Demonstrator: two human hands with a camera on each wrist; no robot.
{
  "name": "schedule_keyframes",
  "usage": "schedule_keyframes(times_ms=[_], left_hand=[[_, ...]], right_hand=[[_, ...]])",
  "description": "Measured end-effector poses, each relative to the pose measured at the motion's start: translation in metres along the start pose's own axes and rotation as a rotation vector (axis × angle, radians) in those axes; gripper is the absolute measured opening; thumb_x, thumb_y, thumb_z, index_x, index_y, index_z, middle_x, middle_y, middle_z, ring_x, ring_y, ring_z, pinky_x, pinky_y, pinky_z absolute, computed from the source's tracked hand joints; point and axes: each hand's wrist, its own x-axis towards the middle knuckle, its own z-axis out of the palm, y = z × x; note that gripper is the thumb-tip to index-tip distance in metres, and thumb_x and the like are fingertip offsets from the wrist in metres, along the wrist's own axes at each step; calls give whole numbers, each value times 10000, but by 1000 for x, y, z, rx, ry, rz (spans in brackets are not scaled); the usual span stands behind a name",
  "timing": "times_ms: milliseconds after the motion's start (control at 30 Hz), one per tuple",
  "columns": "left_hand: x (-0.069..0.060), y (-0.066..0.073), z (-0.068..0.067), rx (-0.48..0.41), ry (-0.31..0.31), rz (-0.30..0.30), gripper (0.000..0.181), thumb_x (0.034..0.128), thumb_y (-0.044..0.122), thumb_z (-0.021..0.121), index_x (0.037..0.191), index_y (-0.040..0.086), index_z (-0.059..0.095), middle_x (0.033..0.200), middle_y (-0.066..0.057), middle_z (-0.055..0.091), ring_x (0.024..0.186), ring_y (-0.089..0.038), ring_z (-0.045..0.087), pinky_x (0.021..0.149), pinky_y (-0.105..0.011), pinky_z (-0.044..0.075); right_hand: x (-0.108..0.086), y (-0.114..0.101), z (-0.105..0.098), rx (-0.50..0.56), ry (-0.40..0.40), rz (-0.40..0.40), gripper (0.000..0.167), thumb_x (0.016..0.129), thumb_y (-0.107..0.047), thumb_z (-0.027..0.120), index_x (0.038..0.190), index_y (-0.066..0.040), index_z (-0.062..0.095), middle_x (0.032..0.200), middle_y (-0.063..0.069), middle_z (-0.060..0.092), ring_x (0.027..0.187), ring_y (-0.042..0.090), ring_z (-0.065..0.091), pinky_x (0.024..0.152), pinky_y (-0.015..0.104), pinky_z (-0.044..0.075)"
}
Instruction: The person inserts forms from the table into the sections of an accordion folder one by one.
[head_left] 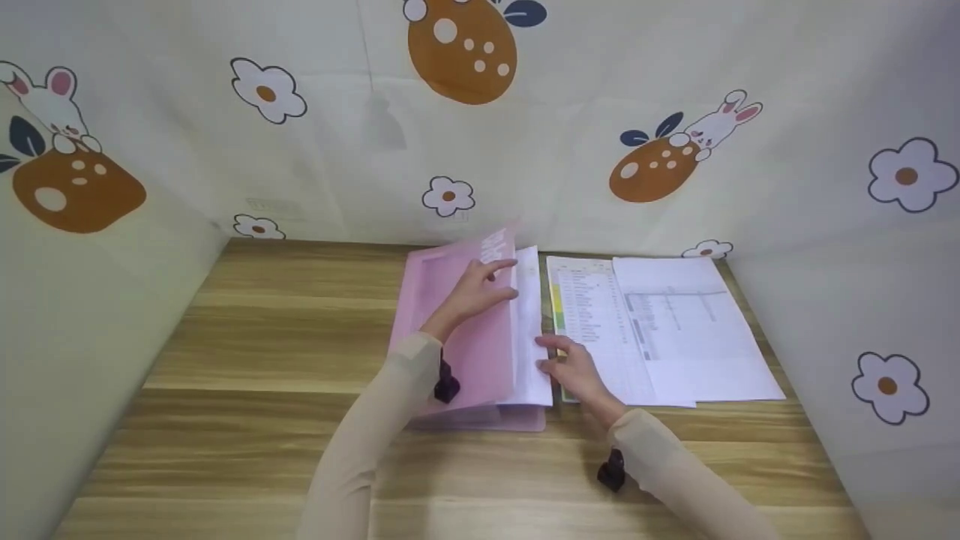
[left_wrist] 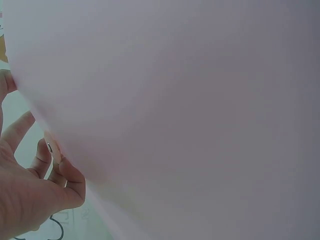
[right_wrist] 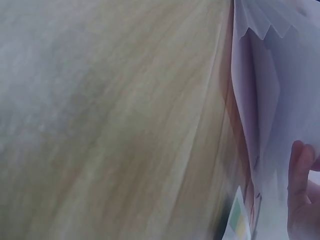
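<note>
A pink expanding file folder (head_left: 465, 337) lies on the table with its cover raised and white sheets (head_left: 532, 330) inside. My left hand (head_left: 476, 289) holds the cover along its right edge; in the left wrist view, the fingers of the left hand (left_wrist: 40, 175) are at that edge beside a small snap button (left_wrist: 50, 147). The right hand (head_left: 574, 367) pinches the right edge of the white sheets with thumb and fingers. In the right wrist view, the right hand (right_wrist: 302, 195) is partly cut off, near the folder's pleated side (right_wrist: 262, 22).
Right of the folder lie a printed list with coloured tabs (head_left: 592, 322) and a white sheet with a table (head_left: 690, 322), partly overlapping. The wooden table (head_left: 262, 337) meets a patterned cloth (head_left: 337, 165) at the back and sides.
</note>
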Motion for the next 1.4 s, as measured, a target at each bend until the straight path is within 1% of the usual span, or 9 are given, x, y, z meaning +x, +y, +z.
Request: schedule_keyframes(times_ms=[133, 433, 633, 800, 967, 1067, 1200, 1267, 1400], left_hand=[[0, 0, 0, 1, 2, 13, 522, 744, 246, 663, 1243, 177, 523, 991, -93, 393, 885, -194, 385, 693, -298, 329], [0, 0, 1, 4, 5, 27, 513, 747, 235, 665, 1238, 171, 526, 954, -83, 380, 859, -198, 382, 670, -285, 315], [0, 0, 1, 6, 11, 33, 516, 739, 223, 670, 1232, 154, 532, 941, -88, 383, 849, -208, 388, 664, -283, 316], [1, 0, 1, 22, 19, 38, 515, 738, 225, 668, 1230, 153, 535, 947, -92, 395, 836, -193, 387, 665, -282, 323], [2, 0, 1, 19, 23, 43, 517, 735, 221, 669, 1230, 151, 535, 954, -99, 402, 841, -197, 390, 665, -286, 327], [2, 0, 0, 7, 21, 32, 520, 736, 221, 668, 1233, 158, 532, 968, -103, 397, 857, -199, 392, 672, -288, 333], [1, 0, 1, -4, 19, 18, 523, 736, 224, 667, 1237, 165, 529, 979, -101, 389, 867, -195, 392, 676, -285, 336], [2, 0, 1, -4, 21, 22, 518, 738, 223, 665, 1234, 161, 531, 980, -101, 390, 870, -197, 393, 676, -285, 334], [1, -2, 1, -20, 23, 47, 513, 742, 212, 667, 1233, 149, 532, 988, -122, 401, 889, -220, 397, 699, -311, 337]], right_hand=[[4, 5, 4, 27, -27, -8, 385, 723, 71, 573, 1107, 51, 565, 1129, 180, 533, 740, 207, 599, 671, 289, 455], [9, 9, 10, 85, -130, 3, 402, 761, 43, 572, 1155, 78, 504, 1199, 211, 474, 1001, 310, 519, 772, 333, 435], [1, -8, 10, 64, -140, -18, 409, 752, 67, 559, 1154, 103, 495, 1198, 238, 465, 1020, 333, 499, 778, 335, 432], [-6, -23, 13, 65, -127, -53, 434, 750, 82, 531, 1179, 117, 470, 1211, 250, 451, 987, 337, 515, 786, 338, 429], [-2, -16, 16, 59, -100, -117, 438, 749, 85, 537, 1181, 112, 472, 1189, 237, 479, 870, 282, 562, 726, 318, 448], [4, -6, 18, -41, -68, -197, 414, 741, 65, 572, 1148, 108, 506, 1079, 205, 546, 755, 207, 546, 668, 284, 439], [8, 1, 20, -146, -62, -265, 370, 727, 34, 605, 1090, 92, 561, 852, 106, 568, 702, 151, 484, 628, 263, 411], [8, 0, 21, -162, -73, -266, 344, 718, 31, 599, 1058, 77, 589, 776, 73, 551, 698, 153, 481, 619, 268, 408], [9, -1, 22, -159, -69, -214, 323, 701, 37, 584, 1020, 31, 633, 724, 45, 546, 673, 152, 479, 599, 274, 401]])
